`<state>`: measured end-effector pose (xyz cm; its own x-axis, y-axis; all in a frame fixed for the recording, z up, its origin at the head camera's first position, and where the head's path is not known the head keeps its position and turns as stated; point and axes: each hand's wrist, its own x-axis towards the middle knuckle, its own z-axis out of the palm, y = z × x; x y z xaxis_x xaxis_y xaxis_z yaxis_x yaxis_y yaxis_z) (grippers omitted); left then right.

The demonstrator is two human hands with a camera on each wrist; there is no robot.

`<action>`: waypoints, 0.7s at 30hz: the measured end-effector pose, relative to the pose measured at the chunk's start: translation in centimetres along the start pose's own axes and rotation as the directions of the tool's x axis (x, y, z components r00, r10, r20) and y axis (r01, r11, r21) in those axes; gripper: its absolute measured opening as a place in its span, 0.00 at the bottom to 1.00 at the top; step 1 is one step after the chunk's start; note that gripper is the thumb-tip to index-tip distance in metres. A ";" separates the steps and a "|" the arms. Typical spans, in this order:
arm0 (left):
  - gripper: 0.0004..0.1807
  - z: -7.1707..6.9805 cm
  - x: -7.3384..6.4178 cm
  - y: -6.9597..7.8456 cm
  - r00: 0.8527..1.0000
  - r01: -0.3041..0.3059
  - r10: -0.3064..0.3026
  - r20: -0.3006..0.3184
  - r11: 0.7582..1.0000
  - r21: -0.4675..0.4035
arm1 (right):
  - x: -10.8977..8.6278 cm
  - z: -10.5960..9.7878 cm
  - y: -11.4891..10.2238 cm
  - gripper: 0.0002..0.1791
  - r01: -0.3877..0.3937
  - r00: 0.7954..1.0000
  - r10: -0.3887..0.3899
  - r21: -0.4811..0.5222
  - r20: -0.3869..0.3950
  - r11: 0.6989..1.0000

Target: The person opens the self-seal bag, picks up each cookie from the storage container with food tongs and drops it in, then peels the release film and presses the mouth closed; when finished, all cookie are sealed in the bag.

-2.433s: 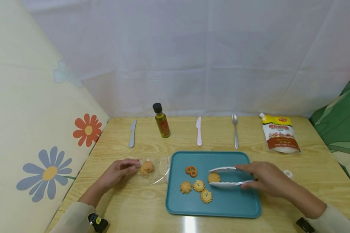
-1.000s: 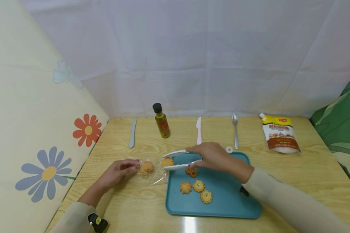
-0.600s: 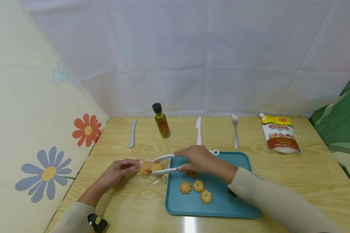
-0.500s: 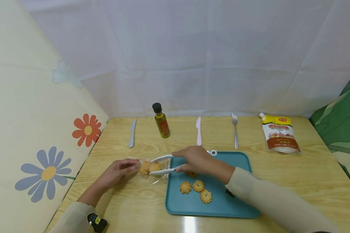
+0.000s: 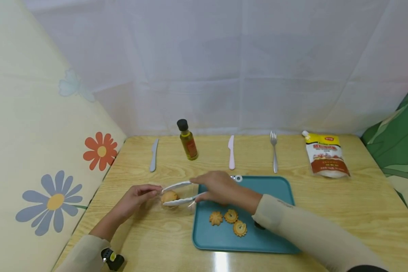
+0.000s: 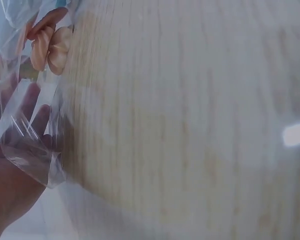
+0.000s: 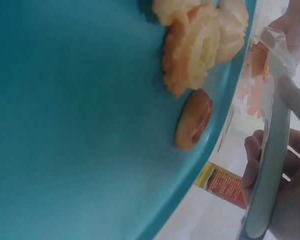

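Observation:
My left hand (image 5: 137, 198) pinches the closed end of a clear plastic bag (image 5: 189, 207) lying on the table left of the tray. With my right hand (image 5: 219, 187) I grip white-tipped tongs (image 5: 178, 202), their tips inside the bag on both sides of a round cookie (image 5: 169, 196). Whether the tips still squeeze it is unclear. In the left wrist view several cookies (image 6: 58, 50) show through the bag's film, pressed close together. On the teal tray (image 5: 251, 241) lie a flower-shaped cookie (image 5: 215, 218) and two ruffled cookies (image 5: 239, 228). A pretzel (image 7: 194, 120) appears in the right wrist view.
Along the back of the wooden table stand or lie a grey knife (image 5: 154, 155), an oil bottle (image 5: 189, 143), a pink knife (image 5: 231, 153), a fork (image 5: 274, 151) and a seasoning pouch (image 5: 327, 155). A white cloth (image 5: 204, 75) hangs behind.
My right hand has carried the round cookie in the tongs leftward from the tray into the bag, up against the cookies there. The left hand has kept its place on the bag.

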<state>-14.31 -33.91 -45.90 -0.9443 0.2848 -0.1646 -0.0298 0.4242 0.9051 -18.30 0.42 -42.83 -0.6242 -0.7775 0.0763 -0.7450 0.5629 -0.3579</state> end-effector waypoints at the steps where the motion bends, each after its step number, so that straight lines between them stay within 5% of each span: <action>1: 0.17 0.0 0.0 0.0 1.000 -0.007 0.007 0.002 1.000 0.000 | 0.1 0.0 -0.1 0.38 -0.004 1.000 0.004 -0.002 0.002 1.000; 21: 0.19 0.0 -0.1 0.0 0.998 0.050 -0.050 0.031 0.999 -0.001 | -2.7 -0.6 1.4 0.46 -0.089 0.996 0.088 0.047 0.021 0.995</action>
<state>-14.24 -33.95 -45.88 -0.9310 0.2902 -0.2216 -0.0769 0.4374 0.8960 -17.74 3.49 -43.00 -0.6826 -0.7304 0.0249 -0.6743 0.6163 -0.4067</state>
